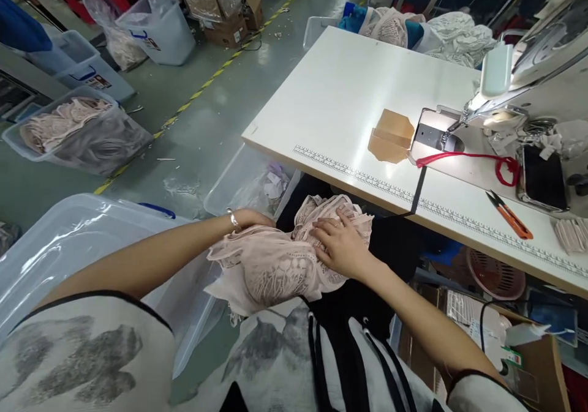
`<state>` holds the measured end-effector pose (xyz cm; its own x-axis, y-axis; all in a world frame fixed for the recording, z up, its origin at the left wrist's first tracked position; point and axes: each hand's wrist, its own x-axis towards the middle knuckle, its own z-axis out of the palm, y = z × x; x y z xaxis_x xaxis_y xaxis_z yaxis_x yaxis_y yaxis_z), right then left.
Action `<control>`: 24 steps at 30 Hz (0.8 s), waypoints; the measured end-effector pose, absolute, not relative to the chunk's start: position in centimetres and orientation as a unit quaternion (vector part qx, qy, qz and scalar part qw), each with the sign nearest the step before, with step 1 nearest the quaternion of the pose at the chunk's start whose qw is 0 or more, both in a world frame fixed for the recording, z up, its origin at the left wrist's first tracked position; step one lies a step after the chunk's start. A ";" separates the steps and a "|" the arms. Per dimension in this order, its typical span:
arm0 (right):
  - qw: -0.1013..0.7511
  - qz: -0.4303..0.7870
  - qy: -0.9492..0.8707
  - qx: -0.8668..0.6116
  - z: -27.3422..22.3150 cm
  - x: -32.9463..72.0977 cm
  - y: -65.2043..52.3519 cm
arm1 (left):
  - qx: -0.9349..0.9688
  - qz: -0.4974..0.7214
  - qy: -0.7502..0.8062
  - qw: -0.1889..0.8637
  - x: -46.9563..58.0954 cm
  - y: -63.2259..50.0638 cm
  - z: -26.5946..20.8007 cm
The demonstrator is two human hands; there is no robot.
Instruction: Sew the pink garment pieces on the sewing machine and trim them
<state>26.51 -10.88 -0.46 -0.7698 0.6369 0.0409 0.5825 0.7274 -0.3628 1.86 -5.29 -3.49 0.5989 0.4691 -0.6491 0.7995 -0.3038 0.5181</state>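
A grey-smudged white top (271, 341) sits nearest; between it and the white table's (340, 87) near edge lies a lace bundle (280, 265). The right hand (342, 243) rests on it, fingers spread; the left hand (255, 218) is partly hidden, its grip unclear. Light, flat pressure should suit, keeping the bracelet (233, 219) from snagging soft, pale-pink, scalloped openwork.
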 end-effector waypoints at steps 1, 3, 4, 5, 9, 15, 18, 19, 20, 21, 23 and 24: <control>0.066 0.175 -0.928 -0.323 -0.3 26.6 -10.4 | 0.775 -0.203 0.422 0.425 1.0 -5.4 -2.8; 0.040 0.197 -0.931 -0.304 0.4 26.6 -9.8 | 0.762 -0.215 0.460 0.402 -0.3 -5.6 -1.5; 0.031 0.213 -0.930 -0.298 0.8 26.5 -9.4 | 0.759 -0.211 0.483 0.383 -0.8 -5.5 -0.9; 0.023 0.233 -0.926 -0.295 1.3 26.3 -8.8 | 0.757 -0.202 0.508 0.358 -1.2 -5.3 -0.2; -0.023 0.285 -0.912 -0.294 2.2 24.2 -4.6 | 0.733 -0.158 0.615 0.243 -1.9 -3.7 3.0; -0.210 0.278 -0.905 -0.244 -1.0 20.2 -0.5 | 0.776 -0.018 0.583 0.239 4.3 -10.4 6.9; -0.256 0.279 -0.885 -0.269 -2.3 21.1 -1.2 | 0.865 -0.109 0.469 0.144 7.1 -16.0 5.3; -0.273 0.284 -0.878 -0.270 -2.4 21.8 -1.3 | 0.874 -0.141 0.451 0.118 7.3 -17.0 4.5; -0.288 0.292 -0.872 -0.266 -2.4 22.6 -1.4 | 0.879 -0.164 0.434 0.111 7.0 -17.4 3.8; -0.300 0.301 -0.867 -0.258 -2.3 23.3 -1.2 | 0.882 -0.179 0.420 0.112 6.4 -17.3 3.3; -0.310 0.321 -0.861 -0.243 -1.8 24.7 -0.6 | 0.890 -0.190 0.394 0.127 4.7 -16.3 3.0; -0.308 0.327 -0.861 -0.241 -1.5 25.1 -0.2 | 0.894 -0.187 0.385 0.132 3.9 -15.6 3.1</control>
